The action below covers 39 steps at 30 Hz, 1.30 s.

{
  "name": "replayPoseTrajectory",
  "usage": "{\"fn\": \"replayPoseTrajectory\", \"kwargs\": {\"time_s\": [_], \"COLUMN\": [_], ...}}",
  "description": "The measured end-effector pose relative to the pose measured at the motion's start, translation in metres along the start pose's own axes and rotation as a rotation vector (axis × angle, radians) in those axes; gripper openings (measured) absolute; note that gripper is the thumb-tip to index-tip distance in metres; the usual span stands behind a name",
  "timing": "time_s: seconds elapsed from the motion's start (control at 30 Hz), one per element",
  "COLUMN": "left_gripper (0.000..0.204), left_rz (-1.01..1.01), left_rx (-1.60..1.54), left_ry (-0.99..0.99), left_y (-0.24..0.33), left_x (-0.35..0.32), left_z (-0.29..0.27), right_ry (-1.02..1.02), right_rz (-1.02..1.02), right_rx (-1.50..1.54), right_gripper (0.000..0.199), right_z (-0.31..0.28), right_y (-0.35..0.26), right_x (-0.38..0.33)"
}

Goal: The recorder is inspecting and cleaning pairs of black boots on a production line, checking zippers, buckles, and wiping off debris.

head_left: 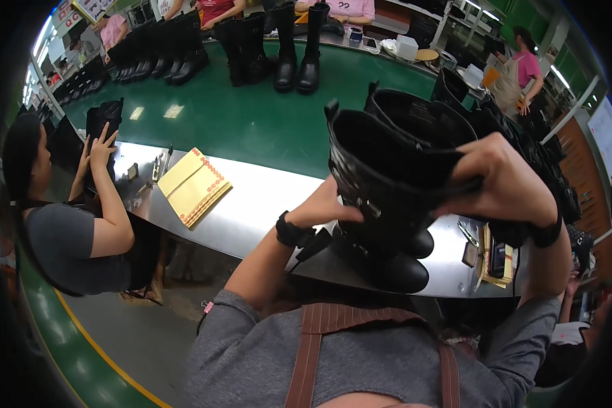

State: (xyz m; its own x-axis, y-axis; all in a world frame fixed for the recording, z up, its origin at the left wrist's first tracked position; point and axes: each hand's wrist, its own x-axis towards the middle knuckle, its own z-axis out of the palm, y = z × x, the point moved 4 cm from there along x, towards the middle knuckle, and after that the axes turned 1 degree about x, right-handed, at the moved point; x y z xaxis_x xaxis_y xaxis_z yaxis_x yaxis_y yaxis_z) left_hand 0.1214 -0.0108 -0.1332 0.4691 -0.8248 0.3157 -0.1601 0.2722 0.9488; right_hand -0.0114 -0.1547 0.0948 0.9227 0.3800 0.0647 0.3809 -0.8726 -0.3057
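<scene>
A pair of black boots (381,194) stands upright in front of me, close together on the metal edge of the bench, toes toward me. Their wide shaft openings face up, and pull loops rise from the rims. My left hand (325,206) is closed against the left side of the nearer boot, its thumb on the shaft and its other fingers hidden behind. On the other side, my right hand (493,178) grips the top edge of the nearer shaft, with some fingers out of sight. Metal buckles or studs glint on the shaft.
A stack of yellow sticker sheets (196,187) lies left on the metal strip (265,204). Small tools (468,234) and a phone (500,257) lie right. Several boots (296,58) line the green bench (245,122). A co-worker (75,217) at left handles another boot (105,119).
</scene>
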Motion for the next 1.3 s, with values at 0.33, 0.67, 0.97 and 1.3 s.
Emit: {"fn": "replayPoseTrajectory", "kwargs": {"time_s": [0.33,0.67,0.97,1.3], "left_gripper": [0.053,0.033,0.031,0.030], "left_rz": [-0.151,-0.265,-0.356,-0.356], "left_rx": [-0.578,-0.550,-0.467,-0.468], "left_ry": [0.778,0.845,0.817,0.774], "left_y": [-0.105,-0.111,-0.114,-0.116], "left_x": [-0.030,-0.025,-0.020,-0.021], "left_z": [-0.138,-0.129,-0.128,-0.130], "right_ry": [0.324,0.568,0.420,0.356], "right_rz": [0.230,0.626,0.807,0.285], "right_rx": [-0.062,-0.548,-0.378,-0.127], "right_gripper": [0.040,0.062,0.085,0.046], "right_z": [-0.068,-0.055,-0.004,0.003], "right_y": [0.135,0.301,0.360,0.236], "right_x": [0.130,0.251,0.283,0.237]}}
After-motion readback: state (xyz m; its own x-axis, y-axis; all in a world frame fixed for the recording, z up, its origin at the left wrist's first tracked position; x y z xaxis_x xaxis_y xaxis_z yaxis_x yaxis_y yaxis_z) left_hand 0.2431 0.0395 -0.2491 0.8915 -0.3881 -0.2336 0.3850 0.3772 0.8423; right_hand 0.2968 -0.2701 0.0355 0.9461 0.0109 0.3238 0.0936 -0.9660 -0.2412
